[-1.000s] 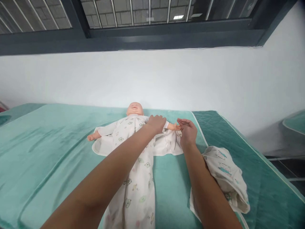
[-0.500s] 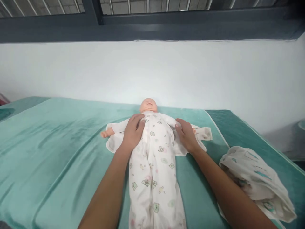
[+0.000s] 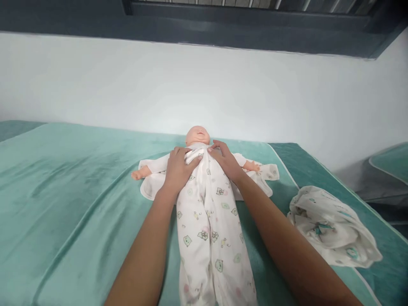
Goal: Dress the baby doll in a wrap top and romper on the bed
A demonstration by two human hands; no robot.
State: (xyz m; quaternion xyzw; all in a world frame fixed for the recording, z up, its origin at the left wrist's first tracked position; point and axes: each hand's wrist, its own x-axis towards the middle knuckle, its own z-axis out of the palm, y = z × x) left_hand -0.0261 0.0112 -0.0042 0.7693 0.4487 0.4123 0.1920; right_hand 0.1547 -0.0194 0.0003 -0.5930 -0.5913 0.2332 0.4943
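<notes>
A baby doll (image 3: 197,135) lies on its back on the bed, head toward the wall, arms spread in white sleeves. White printed pants (image 3: 207,221) cover its front up to the chest, the legs stretching toward me. My left hand (image 3: 181,168) holds the upper edge of the pants at the left of the chest, where the cloth bunches by the thumb. My right hand (image 3: 225,161) grips the same edge near the middle, just below the doll's chin. The fingertips are partly hidden. A white printed garment (image 3: 151,187) is spread flat beneath the doll's body and arms.
A crumpled white printed cloth (image 3: 334,229) lies right of my right forearm. The green bed sheet (image 3: 79,204) has creases on the left and a darker border on the right. A white wall (image 3: 159,85) rises behind the doll's head, below a dark window frame (image 3: 223,29).
My right hand has moved left from the doll's sleeve to the top of the pants, uncovering the doll's hand. The pants' upper edge is now bunched. The view has shifted slightly.
</notes>
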